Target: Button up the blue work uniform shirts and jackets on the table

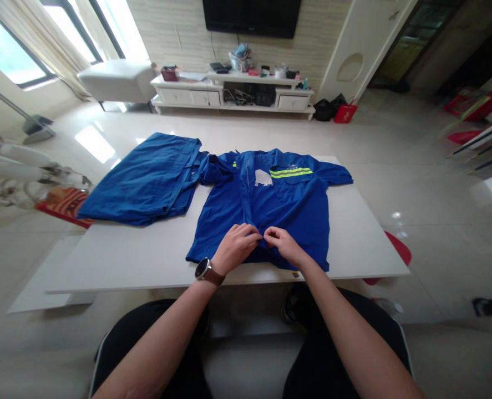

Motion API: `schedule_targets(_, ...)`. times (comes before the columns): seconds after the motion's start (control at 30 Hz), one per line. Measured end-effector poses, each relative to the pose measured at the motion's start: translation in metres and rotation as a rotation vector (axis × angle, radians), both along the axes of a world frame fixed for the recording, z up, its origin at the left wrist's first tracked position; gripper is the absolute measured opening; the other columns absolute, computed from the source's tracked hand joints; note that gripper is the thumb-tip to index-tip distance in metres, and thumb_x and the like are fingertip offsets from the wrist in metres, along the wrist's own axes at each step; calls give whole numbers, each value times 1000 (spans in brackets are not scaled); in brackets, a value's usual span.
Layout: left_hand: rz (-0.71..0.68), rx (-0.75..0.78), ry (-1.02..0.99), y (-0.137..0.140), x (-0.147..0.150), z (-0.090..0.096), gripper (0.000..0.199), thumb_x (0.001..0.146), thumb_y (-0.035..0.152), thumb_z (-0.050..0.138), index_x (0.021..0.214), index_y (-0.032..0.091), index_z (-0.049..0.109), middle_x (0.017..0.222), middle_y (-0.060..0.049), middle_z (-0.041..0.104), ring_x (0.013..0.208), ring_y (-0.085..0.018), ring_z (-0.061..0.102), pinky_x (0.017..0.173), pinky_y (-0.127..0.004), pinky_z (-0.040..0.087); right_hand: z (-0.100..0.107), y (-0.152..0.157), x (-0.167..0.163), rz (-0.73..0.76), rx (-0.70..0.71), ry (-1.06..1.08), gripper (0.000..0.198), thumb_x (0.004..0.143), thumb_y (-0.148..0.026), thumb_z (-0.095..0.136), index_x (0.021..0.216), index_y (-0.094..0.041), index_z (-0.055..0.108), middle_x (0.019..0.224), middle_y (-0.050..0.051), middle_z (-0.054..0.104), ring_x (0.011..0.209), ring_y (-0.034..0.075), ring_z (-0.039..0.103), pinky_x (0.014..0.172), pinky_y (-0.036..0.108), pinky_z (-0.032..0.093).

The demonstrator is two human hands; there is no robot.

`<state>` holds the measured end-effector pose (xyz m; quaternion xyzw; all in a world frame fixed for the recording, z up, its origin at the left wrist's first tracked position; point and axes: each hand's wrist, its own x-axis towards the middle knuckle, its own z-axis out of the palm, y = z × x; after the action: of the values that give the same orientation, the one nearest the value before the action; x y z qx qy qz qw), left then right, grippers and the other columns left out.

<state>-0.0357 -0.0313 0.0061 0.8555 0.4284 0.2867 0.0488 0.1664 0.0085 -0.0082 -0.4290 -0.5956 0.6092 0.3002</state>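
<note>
The jacket lies spread on the counter, a smooth white slab with straight edges. Its blue cloth is matte and softly creased, the sleeves rumpled, with a fluorescent yellow-green stripe across the chest and a pale patch showing at the open neck. At the jacket's near edge, by the front opening, both hands are drawn in narrow: the left hand bunches its fingers on the cloth, and the right hand pinches it between thumb and forefinger just beside. Exactly what small part they grip is too small to tell. A round watch on a brown strap circles the left wrist. Left of the jacket lies folded cloth, blue, thick and flat-layered. Beyond the jacket stands a glossy white cabinet.
</note>
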Motion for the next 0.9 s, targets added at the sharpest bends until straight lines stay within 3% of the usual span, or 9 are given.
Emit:
schedule_targets(0.23, -48, -14, 32, 1, -1, 6, 24, 103, 22, 51, 91, 21, 72, 97, -3, 68, 85, -15, 55, 78, -33, 38, -5, 1, 0, -11, 39, -55, 23, 78, -42, 64, 73, -21, 56, 67, -3, 50, 65, 14, 43, 64, 28, 34)
schedule_targets(0.53, -41, 127, 115, 3, -1, 5, 19, 98, 17, 58, 85, 21, 71, 95, -3, 64, 84, -16, 51, 77, -33, 37, -9, -2, -7, -145, 1, -22, 28, 75, -47, 63, 72, -21, 54, 64, -4, 49, 63, 13, 42, 62, 28, 33)
schedule_targets(0.63, 8, 139, 113, 2, -2, 4, 20, 98, 13, 56, 91, 23, 72, 95, -3, 65, 84, -17, 52, 77, -33, 36, -4, -3, -7, -84, -17, -21, 27, 76, -47, 63, 74, -21, 55, 66, -4, 51, 63, 13, 44, 62, 28, 34)
schedule_targets(0.73, 50, 130, 80, 1, -4, 4, 22, 98, 13, 54, 93, 24, 73, 94, -3, 65, 85, -17, 53, 77, -34, 36, -1, -3, -6, -19, 26, -44, 25, 77, -44, 66, 76, -20, 57, 70, -3, 54, 66, 13, 47, 65, 28, 37)
schedule_targets(0.9, 72, 11, -30, -2, -3, 11, 13, 93, 18, 61, 94, 22, 74, 95, -4, 66, 90, -18, 57, 79, -35, 39, 0, -3, -6, -81, 144, -59, 22, 78, -41, 65, 79, -20, 59, 75, -2, 58, 72, 15, 51, 70, 30, 40)
